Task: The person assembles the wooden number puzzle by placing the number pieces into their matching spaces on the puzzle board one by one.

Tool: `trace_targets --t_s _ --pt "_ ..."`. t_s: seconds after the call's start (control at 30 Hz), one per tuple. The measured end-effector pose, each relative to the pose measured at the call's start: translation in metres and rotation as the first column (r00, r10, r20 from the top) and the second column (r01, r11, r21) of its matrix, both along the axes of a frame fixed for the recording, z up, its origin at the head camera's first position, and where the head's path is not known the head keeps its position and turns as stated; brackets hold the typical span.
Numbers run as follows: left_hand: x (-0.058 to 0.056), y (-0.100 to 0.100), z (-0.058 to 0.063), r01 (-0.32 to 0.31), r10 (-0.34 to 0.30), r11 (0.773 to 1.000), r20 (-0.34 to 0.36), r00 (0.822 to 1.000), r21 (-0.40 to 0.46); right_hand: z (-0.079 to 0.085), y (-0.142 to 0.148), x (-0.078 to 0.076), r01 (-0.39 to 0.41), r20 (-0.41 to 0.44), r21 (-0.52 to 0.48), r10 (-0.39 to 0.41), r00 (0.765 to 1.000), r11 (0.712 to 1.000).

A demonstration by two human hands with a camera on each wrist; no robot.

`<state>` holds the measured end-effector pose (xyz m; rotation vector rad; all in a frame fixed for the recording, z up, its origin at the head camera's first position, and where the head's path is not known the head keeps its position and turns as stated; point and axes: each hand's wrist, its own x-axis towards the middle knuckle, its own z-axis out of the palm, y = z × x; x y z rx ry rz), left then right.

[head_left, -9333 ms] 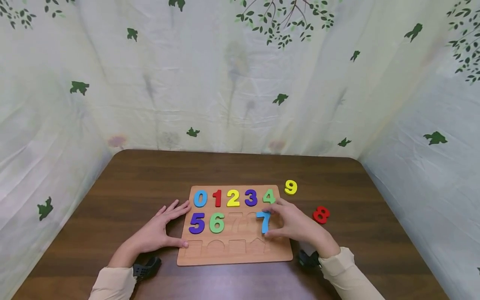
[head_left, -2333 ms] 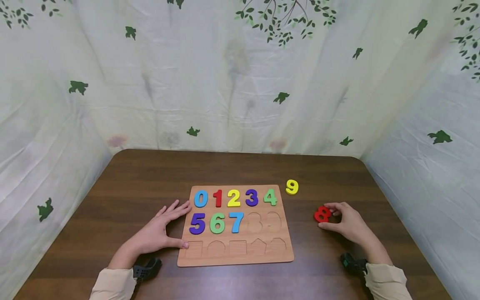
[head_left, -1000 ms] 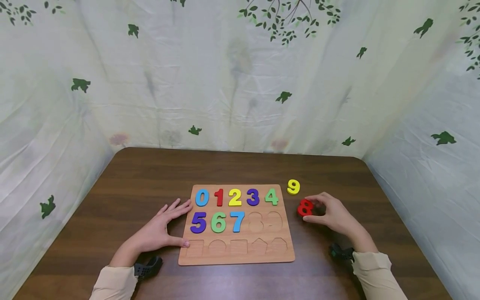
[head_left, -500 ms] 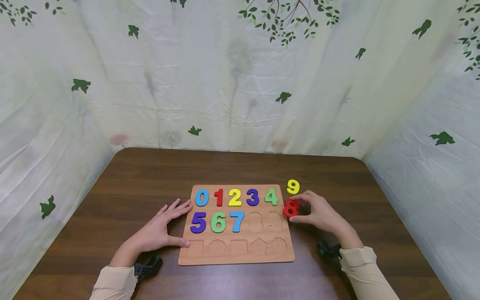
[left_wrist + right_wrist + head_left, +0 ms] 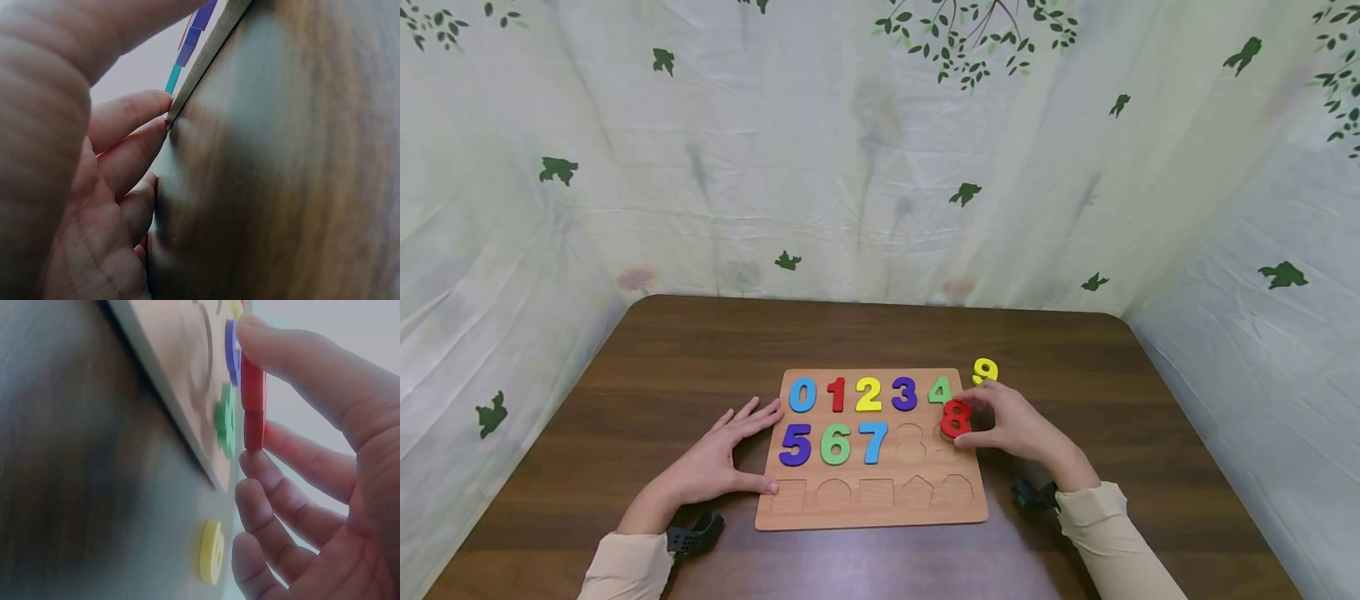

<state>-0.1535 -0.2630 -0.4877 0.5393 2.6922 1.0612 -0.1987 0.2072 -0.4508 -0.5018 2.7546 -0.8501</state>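
Note:
Between thumb and fingers my right hand (image 5: 1018, 421) pinches a red number 8 piece (image 5: 956, 419), held over the right side of the wooden number puzzle board (image 5: 880, 507). In the right wrist view the red 8 (image 5: 253, 403) stands clear above the board's surface. My left hand (image 5: 715, 462) lies with fingers spread at the board's left edge, thumb on its lower left part; the left wrist view shows its fingertips (image 5: 164, 100) touching the edge. Pieces 0 to 7 sit in the upper two rows, the blue 7 (image 5: 872, 443) last. An 8-shaped recess (image 5: 912, 443) lies beside it.
A yellow 9 piece (image 5: 985, 370) lies on the brown table (image 5: 700, 350) just off the board's upper right corner, partly behind my right hand. Shaped recesses line the board's bottom row. A white patterned curtain (image 5: 820, 167) surrounds the table's back and sides.
The blue 7 has gone from my right hand into the board's middle row. The right hand then took the red 8 from the table and carried it left over the board. Left hand unmoved.

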Motion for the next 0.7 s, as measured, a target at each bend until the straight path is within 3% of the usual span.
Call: trace_targets --t_s 0.7 --pt "0.0 0.0 0.001 0.017 -0.017 1.0 -0.01 1.0 0.01 -0.006 -0.045 0.004 -0.161 0.005 -0.024 0.161 0.987 0.987"
